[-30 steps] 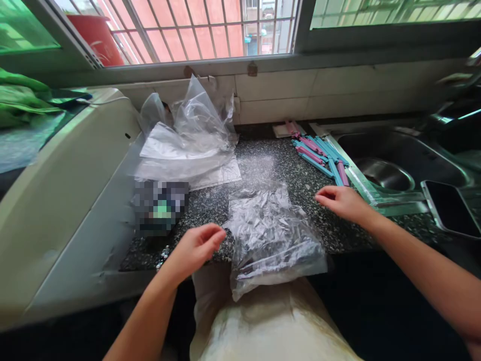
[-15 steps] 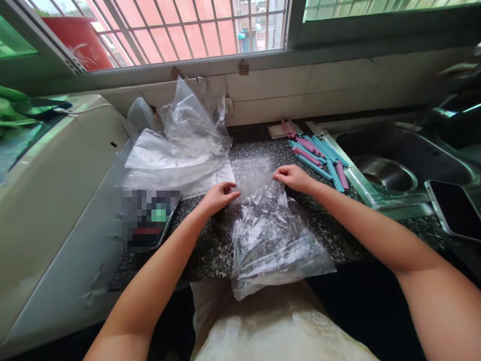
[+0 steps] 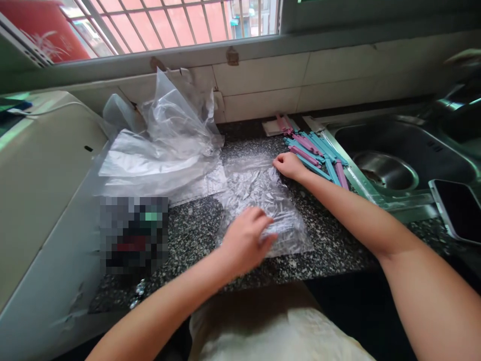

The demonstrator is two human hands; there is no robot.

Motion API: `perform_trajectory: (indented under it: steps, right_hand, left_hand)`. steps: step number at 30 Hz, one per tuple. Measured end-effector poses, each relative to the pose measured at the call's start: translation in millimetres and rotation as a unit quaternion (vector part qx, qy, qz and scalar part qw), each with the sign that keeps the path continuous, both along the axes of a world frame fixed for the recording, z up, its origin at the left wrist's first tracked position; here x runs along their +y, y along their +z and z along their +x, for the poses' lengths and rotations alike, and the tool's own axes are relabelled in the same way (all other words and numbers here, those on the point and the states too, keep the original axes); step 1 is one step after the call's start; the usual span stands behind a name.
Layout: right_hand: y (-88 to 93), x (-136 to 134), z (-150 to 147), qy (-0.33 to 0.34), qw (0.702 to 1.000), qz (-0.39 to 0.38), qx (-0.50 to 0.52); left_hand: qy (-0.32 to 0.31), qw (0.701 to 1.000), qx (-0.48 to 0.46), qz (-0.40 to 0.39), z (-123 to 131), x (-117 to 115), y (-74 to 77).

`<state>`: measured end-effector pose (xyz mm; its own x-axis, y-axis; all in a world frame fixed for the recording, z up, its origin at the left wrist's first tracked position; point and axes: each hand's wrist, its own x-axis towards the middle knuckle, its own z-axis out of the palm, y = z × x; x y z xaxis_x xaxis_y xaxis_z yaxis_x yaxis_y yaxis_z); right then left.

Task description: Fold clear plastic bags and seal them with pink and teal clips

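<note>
A clear crumpled plastic bag (image 3: 259, 195) lies flat on the dark speckled counter (image 3: 330, 235). My left hand (image 3: 246, 238) rests on the bag's near part, fingers stretched out flat on the plastic. My right hand (image 3: 287, 164) pinches the bag's far right corner, fingers curled. Just right of that hand lies a pile of blue and pink sealing clips (image 3: 315, 153).
A heap of clear plastic bags (image 3: 165, 145) sits at the back left beside a beige appliance (image 3: 41, 175). A blurred-out object (image 3: 133, 233) lies left of the bag. A steel sink (image 3: 391, 155) and a dark phone (image 3: 456, 203) are on the right. Tiled wall and window behind.
The bag has been pulled fully onto the counter, off the front edge. My left hand moved from its far left corner down to press its near part; my right hand stays on the far corner.
</note>
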<state>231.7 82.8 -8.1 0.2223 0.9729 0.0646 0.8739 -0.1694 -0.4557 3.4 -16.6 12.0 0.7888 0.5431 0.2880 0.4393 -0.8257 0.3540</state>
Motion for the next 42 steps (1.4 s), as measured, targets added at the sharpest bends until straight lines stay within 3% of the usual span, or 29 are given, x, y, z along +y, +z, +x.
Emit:
perform_trajectory:
  steps: [3,6,9,13,15,18,20,22,25,28,31,33,36,39,42]
  right_hand:
    - [2.6,2,2,-0.01,1.0,-0.011,-0.017]
    - [5.9,6,4,-0.011,0.999,-0.017,-0.031]
    - [8.3,13,7,-0.013,0.999,-0.021,-0.042]
    - [10.3,25,10,-0.015,0.998,-0.027,-0.051]
    - [12.3,25,12,-0.019,0.998,-0.029,-0.055]
    - [16.2,13,13,-0.022,0.996,0.021,-0.082]
    - [16.9,-4,13,0.019,0.988,0.099,-0.116]
    - [13.7,-25,13,0.118,0.974,0.145,-0.131]
    - [2.7,-54,16,0.257,0.95,0.117,-0.133]
    - [-4.5,-75,25,0.246,0.947,0.103,-0.177]
    - [0.9,-101,33,0.211,0.945,0.157,-0.195]
    - [7.1,-127,32,0.229,0.934,0.202,-0.183]
    - [9.7,-178,20,0.309,0.911,0.213,-0.172]
    - [2.0,-224,3,0.367,0.889,0.194,-0.194]
    - [-7.1,-253,-9,0.368,0.877,0.223,-0.213]
  left_hand:
    - [-0.049,0.996,0.063,0.05,12,-50,-19.1]
    - [-0.076,0.991,0.084,0.067,16,-74,-38.5]
    - [-0.115,0.986,0.1,0.068,13,-80,-47.8]
    - [-0.137,0.983,0.098,0.076,5,-83,-46.8]
    - [-0.127,0.985,0.073,0.094,0,-83,-43.8]
    - [-0.051,0.99,0.005,0.13,-13,-79,-39.3]
    - [0.022,0.989,-0.025,0.143,-25,-74,-37.9]
    - [0.071,0.987,-0.024,0.14,-36,-70,-38.4]
    - [0.076,0.989,0.001,0.131,-47,-69,-41.9]
    - [0.05,0.99,-0.001,0.13,-53,-73,-45.2]
    - [0.05,0.989,-0.026,0.134,-60,-76,-46.0]
    - [0.056,0.989,-0.027,0.134,-65,-75,-46.2]
    - [0.043,0.989,-0.017,0.142,-73,-74,-48.7]
    - [0.016,0.982,-0.034,0.183,-81,-77,-54.8]
    - [-0.009,0.976,-0.063,0.207,-95,-82,-60.3]
